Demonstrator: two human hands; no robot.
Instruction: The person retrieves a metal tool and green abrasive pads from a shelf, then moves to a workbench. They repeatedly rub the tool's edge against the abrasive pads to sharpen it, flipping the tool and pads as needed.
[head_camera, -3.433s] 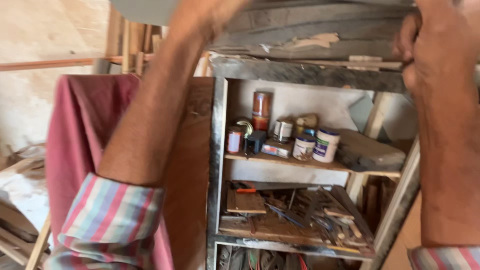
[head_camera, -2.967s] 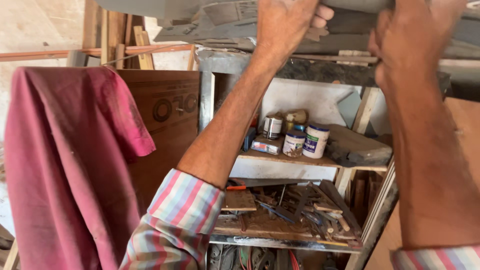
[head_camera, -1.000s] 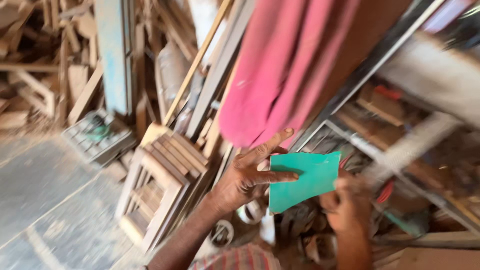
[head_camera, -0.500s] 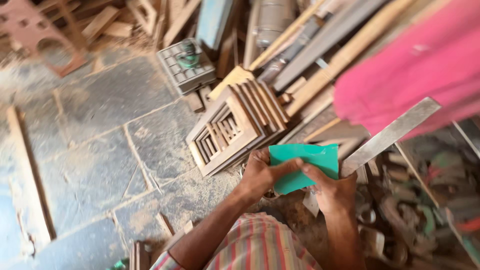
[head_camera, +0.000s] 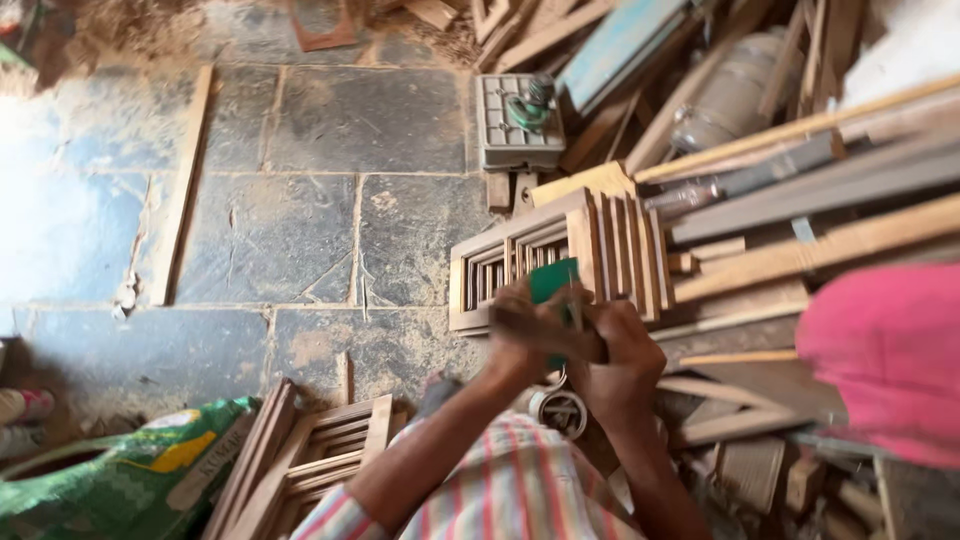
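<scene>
both hands meet at the frame's centre, left hand and right hand gripping a green sheet above the wooden frames stacked just behind.

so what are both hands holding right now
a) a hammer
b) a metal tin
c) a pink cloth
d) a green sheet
d: both the left hand and the right hand close on the green sheet, folded small between them, in front of the stacked wooden frames; the pink cloth hangs apart at the right.
</scene>
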